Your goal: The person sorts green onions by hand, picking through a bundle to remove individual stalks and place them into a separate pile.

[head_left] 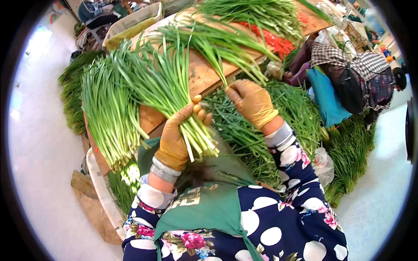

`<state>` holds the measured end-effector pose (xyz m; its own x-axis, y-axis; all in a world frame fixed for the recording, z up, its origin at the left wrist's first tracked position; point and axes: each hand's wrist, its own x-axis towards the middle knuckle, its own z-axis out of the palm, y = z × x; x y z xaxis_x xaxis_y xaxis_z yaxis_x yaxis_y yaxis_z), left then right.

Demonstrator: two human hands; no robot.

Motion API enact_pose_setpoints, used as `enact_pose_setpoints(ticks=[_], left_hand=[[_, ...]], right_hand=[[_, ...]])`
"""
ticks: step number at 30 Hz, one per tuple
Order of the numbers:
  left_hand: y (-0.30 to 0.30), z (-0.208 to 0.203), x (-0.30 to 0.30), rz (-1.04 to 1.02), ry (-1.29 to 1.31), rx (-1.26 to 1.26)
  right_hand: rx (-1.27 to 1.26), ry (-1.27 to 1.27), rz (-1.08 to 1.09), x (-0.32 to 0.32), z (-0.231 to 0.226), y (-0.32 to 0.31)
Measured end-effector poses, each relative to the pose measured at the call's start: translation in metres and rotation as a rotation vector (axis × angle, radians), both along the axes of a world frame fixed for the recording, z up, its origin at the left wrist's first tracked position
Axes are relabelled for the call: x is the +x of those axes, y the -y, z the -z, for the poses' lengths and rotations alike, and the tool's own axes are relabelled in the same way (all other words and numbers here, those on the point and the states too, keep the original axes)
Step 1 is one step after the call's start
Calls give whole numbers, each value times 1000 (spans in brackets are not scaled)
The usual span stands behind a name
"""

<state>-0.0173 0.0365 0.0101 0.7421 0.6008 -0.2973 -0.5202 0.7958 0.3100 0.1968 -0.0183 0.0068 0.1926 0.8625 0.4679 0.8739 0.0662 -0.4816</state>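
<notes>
My left hand [174,141], in a tan rubber glove, is closed around a bunch of garlic chives [165,80]; their pale stem ends stick out below my fingers and the leaves fan up to the left. My right hand [252,103], gloved alike, pinches the stem ends of a few chives [213,61] at the edge of the wooden board [202,80]. A thick pile of chives [111,108] lies at the board's left end, beside the held bunch. Loose chives [226,37] spread over the board's middle.
Another heap of chives [265,15] sits at the far end by red plastic [272,41]. Loose greens [283,108] fill the space below the board. A co-worker in a checked garment [370,67] is at the right. A pale crate [135,21] stands behind the board.
</notes>
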Motion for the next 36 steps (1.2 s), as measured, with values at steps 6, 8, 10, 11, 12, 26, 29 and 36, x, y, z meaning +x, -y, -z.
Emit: enact_pose_setpoints(ticks=[6, 8, 10, 11, 12, 26, 29, 36], left_hand=[[5, -8, 1, 73, 26, -28], [5, -6, 2, 12, -37, -16], [3, -5, 3, 32, -35, 31], [4, -4, 4, 18, -73, 32], [3, -4, 4, 0, -111, 36], [3, -4, 7, 85, 62, 8], [7, -19, 12, 30, 12, 37], [19, -42, 16, -31, -306, 132]], right_hand=[[-423, -912, -575, -30, -21, 50], [-452, -886, -637, -44, -12, 54], [-568, -1140, -634, -51, 5, 54], [-525, -1343, -594, -59, 2, 55], [-622, -1357, -584, -56, 4, 57], [-217, -567, -90, 28, -36, 38], [-247, -53, 96, 16, -31, -2], [-65, -620, -60, -11, -24, 20]])
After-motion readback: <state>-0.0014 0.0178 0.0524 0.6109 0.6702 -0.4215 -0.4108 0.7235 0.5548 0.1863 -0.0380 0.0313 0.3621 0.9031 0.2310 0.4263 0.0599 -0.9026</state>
